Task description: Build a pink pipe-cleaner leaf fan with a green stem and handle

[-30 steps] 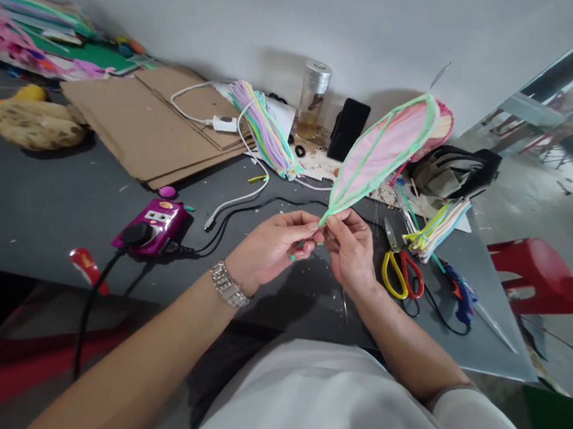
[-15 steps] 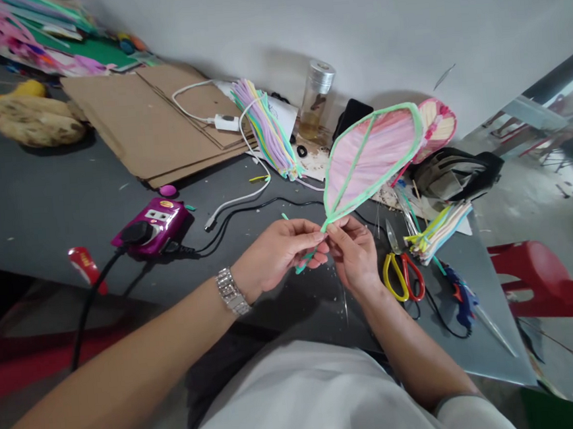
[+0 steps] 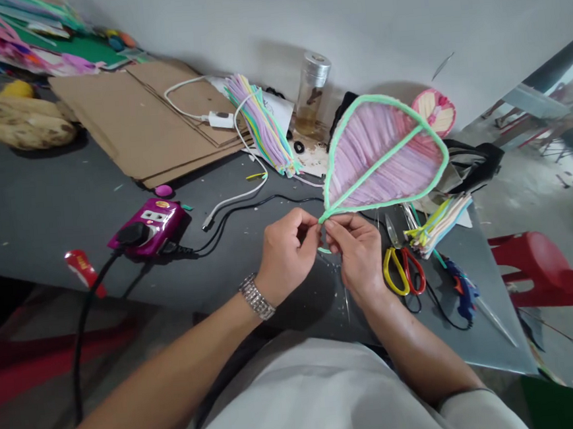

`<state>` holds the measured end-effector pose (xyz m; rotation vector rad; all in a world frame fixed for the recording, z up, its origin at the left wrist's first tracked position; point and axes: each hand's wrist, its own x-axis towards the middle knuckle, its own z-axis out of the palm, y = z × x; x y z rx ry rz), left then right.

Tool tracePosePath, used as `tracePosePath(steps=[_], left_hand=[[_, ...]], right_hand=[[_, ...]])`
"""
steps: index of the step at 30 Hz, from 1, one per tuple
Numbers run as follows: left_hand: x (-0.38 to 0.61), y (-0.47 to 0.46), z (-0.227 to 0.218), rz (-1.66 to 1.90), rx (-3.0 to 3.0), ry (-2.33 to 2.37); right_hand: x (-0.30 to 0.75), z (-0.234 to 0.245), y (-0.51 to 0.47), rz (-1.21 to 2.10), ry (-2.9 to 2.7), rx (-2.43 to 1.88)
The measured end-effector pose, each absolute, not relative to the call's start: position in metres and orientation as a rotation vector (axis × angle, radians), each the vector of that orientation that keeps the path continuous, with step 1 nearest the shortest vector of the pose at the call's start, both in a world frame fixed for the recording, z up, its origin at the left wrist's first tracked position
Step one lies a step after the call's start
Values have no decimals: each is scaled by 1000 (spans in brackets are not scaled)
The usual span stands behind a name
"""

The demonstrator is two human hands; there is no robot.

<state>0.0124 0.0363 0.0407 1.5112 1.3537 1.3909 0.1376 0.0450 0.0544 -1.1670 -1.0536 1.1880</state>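
A leaf-shaped frame of mint-green pipe cleaner (image 3: 383,150) stands up from my hands, with pink ruffled material stretched across it and a green midrib. My left hand (image 3: 287,254) and my right hand (image 3: 356,255) both pinch its narrow base, close together. A short green end curls below my fingers, partly hidden by them. A metal watch (image 3: 257,297) circles my left wrist. Beyond the frame lies a smaller pink leaf piece (image 3: 434,111). Yellow-and-red handled scissors (image 3: 404,272) and a blue glue gun (image 3: 464,290) lie to the right of my right hand.
A dark grey table (image 3: 42,200) holds cardboard sheets (image 3: 145,126), a bundle of pastel pipe cleaners (image 3: 264,127), a glass bottle (image 3: 312,90), a magenta power unit (image 3: 146,227) with black cables, and a dark bag (image 3: 471,167). A red plastic chair (image 3: 539,267) stands off the right side.
The leaf frame has turned from a narrow tilted view to face me fully. The loose green end has curled in close to the base, and my left hand has moved nearer my right.
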Motion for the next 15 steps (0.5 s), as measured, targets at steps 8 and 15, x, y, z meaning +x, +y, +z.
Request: tracePosePath(steps=[8, 15], left_hand=[[6, 45, 32, 1374, 2419, 1547], [6, 50, 37, 1338, 2226, 1389]], right_hand=[[127, 54, 42, 1185, -963, -1122], [130, 44, 54, 1168, -943, -1107]])
